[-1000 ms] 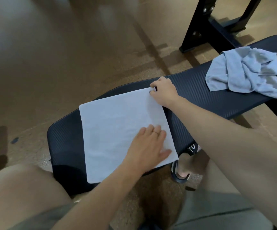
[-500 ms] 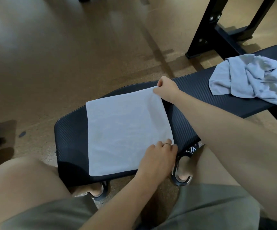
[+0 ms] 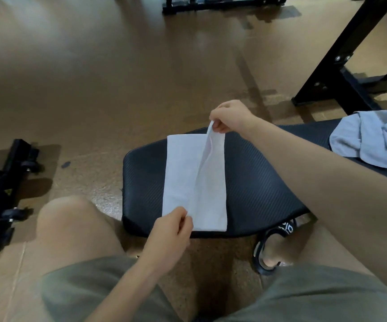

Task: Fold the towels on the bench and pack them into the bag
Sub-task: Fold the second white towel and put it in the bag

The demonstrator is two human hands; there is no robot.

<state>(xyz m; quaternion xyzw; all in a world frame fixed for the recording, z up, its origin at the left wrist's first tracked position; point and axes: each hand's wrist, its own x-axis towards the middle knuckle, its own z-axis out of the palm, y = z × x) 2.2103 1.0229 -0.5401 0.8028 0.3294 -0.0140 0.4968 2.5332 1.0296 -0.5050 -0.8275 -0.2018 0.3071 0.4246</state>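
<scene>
Mid-fold on the bench [image 3: 269, 182]: the right hand [image 3: 232, 116] pinches the white towel [image 3: 181, 177] at its far corner and the left hand [image 3: 171, 233] pinches the near corner, both lifting one edge over. A crumpled grey towel [image 3: 371, 140] waits unfolded further along. No bag in view, so nothing looks packed.

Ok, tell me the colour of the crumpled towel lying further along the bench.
The crumpled towel is light grey-blue, plain with no pattern, seen best in the head view.
</scene>
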